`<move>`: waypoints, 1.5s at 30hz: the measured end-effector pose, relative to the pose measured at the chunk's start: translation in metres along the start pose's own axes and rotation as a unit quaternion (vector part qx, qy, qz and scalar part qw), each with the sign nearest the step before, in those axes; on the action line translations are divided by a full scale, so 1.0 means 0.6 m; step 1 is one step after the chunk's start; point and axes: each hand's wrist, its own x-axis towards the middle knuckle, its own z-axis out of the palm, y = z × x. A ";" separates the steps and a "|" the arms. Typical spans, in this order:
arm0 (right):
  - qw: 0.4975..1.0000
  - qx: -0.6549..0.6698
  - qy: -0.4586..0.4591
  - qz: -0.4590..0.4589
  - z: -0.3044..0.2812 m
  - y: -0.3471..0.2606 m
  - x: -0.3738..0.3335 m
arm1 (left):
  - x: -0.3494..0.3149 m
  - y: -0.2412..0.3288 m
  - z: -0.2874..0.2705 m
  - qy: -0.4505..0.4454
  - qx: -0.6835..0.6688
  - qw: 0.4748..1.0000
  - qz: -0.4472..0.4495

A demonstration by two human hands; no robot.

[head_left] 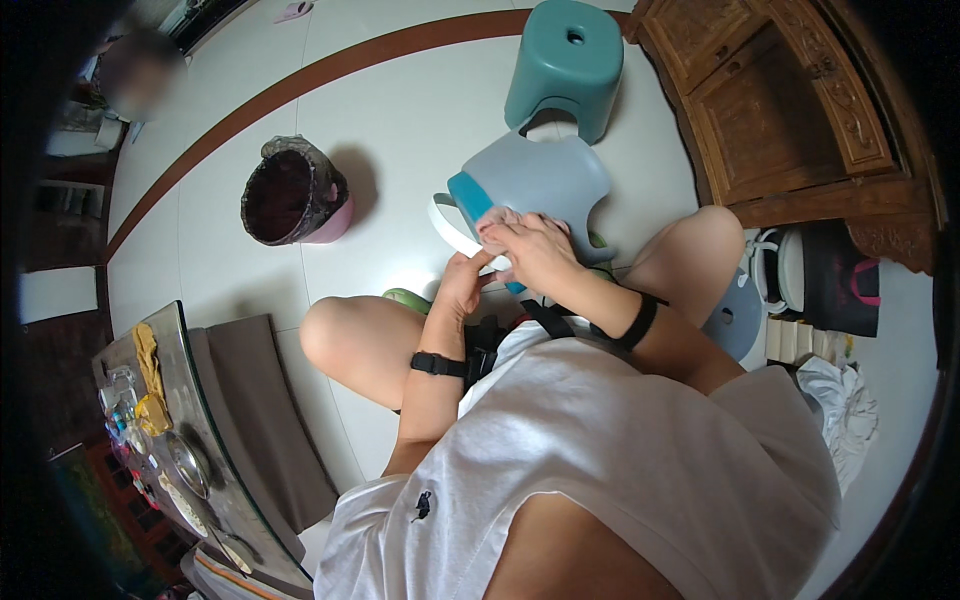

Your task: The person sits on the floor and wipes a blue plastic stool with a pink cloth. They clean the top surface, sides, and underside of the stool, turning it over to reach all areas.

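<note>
White cloth from my shirt [620, 440] is closest to me, and my bare knees [345, 335] stick out on both sides. Between them are my hands. My left grip [462, 285] is curled right by the end of a white band [452, 230]; I can't tell if it is squeezing it. My right grip [535, 245] is closed on a bunched pink cloth [497, 218], held right up against the grey stool [545, 180]. That stool looks tipped on its side, just past my knees, with a bright blue strip [468, 195] along its near edge.

If I push too hard on one side, the stool could slip, because the floor tiles [400, 160] look smooth. If I tug the band crooked, it could jump out of my fingers. A loose hold could let the cloth drop.

Off to my left is the low worktop [197, 415], with a yellow cloth [147, 370] and a metal bowl [188, 465] on it. Farther out sits a pink bin [335, 218] with a dark bag in it. Past my stool stands a green stool [570, 75]; a hard shove could bump mine into it. Beside that is a brown wooden cabinet [765, 130].
</note>
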 end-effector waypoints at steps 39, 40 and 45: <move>0.993 0.036 0.113 0.027 0.017 0.037 0.036 | -0.002 0.005 0.009 -0.027 0.054 0.998 -0.016; 0.992 0.032 0.120 0.026 0.016 0.040 0.042 | -0.001 0.002 0.007 -0.028 0.051 0.998 -0.015; 0.968 -0.037 0.070 0.237 -0.034 0.099 0.079 | -0.001 -0.004 0.005 -0.031 0.050 0.998 0.002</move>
